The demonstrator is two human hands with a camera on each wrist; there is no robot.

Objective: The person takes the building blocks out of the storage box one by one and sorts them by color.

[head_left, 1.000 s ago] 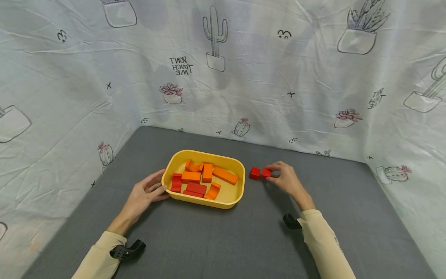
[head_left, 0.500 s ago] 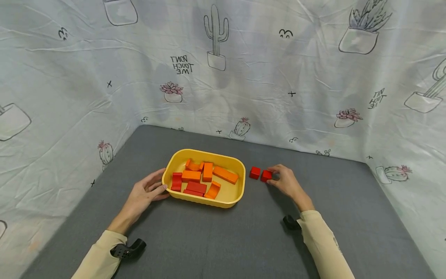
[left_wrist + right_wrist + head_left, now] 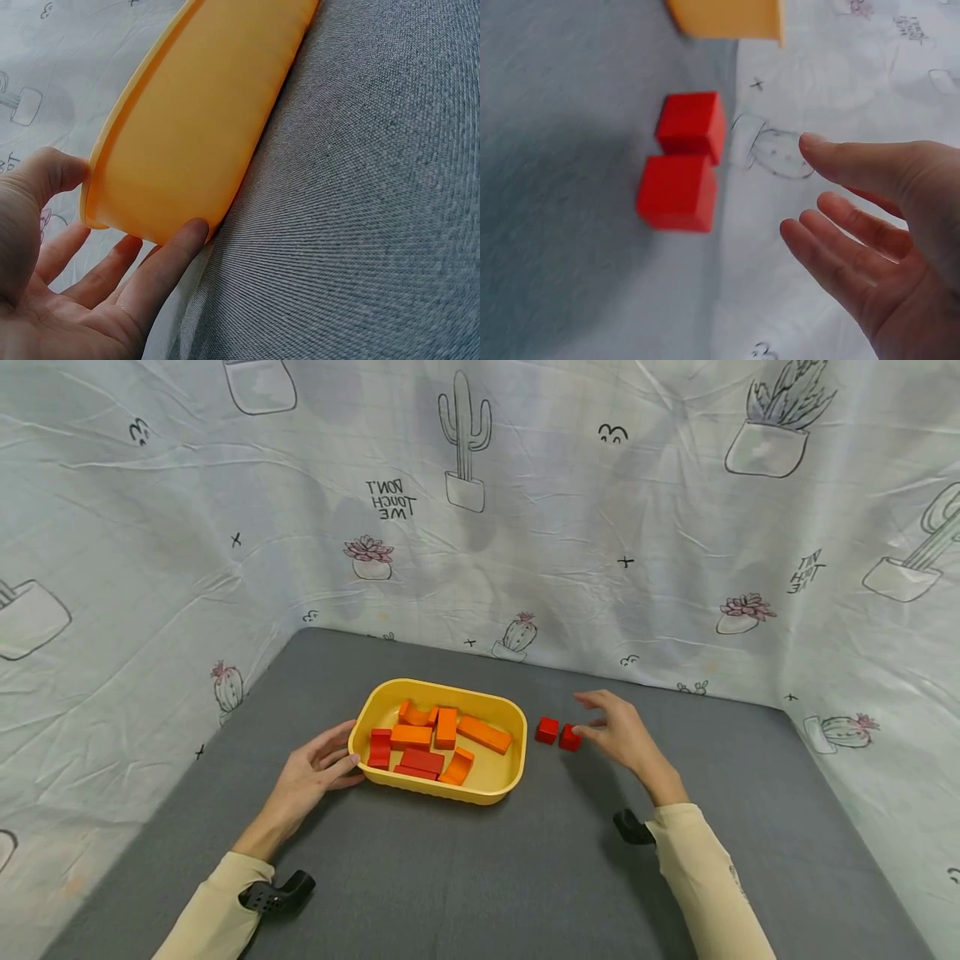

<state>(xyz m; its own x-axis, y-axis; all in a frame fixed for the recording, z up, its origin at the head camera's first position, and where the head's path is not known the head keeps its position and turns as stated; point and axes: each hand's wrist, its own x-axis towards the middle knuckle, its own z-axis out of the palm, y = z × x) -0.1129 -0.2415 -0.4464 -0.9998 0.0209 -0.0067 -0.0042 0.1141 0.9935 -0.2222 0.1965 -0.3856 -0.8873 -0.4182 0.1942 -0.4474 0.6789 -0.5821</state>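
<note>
I see the left hand (image 3: 306, 777) grip an oblong yellow plastic tray (image 3: 450, 792) at nine o'clock; the right hand (image 3: 617, 732), fingers wide, could scatter two red cubes (image 3: 547, 730) at three by brushing them.

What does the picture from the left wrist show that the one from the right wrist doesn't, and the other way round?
Only the left wrist view: the left-hand grip, touching the yellow tub, with a thumb at the rim.

Only the right wrist view: two red cubes and the right-hand grip, which holds nothing.

Both: part of the tub, just a cut-off piece at the right view's top edge, plus the grey tabletop and white cloth with drawings.
</note>
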